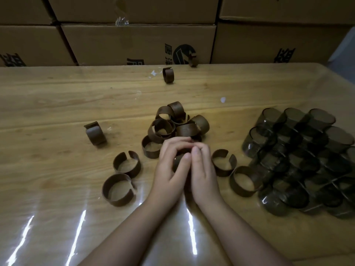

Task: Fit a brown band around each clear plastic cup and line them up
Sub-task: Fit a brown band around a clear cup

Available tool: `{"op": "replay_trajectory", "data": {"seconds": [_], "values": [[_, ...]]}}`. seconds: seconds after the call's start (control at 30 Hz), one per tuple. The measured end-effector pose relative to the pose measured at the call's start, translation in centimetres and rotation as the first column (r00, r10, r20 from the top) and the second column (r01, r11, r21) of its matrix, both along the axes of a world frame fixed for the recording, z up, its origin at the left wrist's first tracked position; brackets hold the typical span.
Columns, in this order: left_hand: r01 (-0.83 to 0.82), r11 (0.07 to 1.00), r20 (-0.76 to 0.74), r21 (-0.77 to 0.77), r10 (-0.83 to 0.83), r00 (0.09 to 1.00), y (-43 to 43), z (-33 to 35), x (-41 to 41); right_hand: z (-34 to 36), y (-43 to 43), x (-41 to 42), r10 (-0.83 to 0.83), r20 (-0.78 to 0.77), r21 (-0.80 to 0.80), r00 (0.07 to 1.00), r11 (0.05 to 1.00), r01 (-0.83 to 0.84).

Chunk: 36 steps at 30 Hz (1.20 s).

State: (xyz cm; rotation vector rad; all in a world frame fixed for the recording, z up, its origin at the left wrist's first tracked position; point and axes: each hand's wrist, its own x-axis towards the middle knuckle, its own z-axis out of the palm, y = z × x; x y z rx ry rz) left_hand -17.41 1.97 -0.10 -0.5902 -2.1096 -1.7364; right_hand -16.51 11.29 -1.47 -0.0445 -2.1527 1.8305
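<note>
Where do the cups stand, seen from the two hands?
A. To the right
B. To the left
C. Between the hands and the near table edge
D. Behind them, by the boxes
A: the cups stand packed together beyond the right hand; on the left lie only bands.

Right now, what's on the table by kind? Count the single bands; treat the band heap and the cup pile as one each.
Single brown bands: 7
Band heap: 1
Cup pile: 1
Hands: 2, left hand and right hand, fingers curled round one dark piece
Dark piece: 1
Total: 12
</note>
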Motion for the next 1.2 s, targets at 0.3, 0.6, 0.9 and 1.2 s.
{"op": "replay_trajectory", "data": {"seconds": [0.3,0.6,0.9,1.2], "values": [[0.124,0.976,0.305,0.181,-0.175,0.936,-1.1,-1.1,-0.3,0.7,-0.6,0.6,0.038,-0.120,-0.026,0.992,0.999,-0.041],[0.033,0.988,0.324,0.150,-0.081,0.943,-1.0,-0.8,0.4,1.5,0.2,0.6,0.115,-0.288,0.288,0.951,0.957,-0.029],[-0.205,0.852,0.598,0.482,-0.148,0.788,-1.2,-0.6,-1.2,1.1,-0.5,0.8,0.171,-0.218,0.020,0.961,0.985,-0.170],[-0.033,0.856,0.513,0.515,-0.277,0.812,-0.9,-0.8,-1.4,0.5,0.0,0.9,0.150,-0.130,-0.116,0.980,0.979,-0.165]]}}
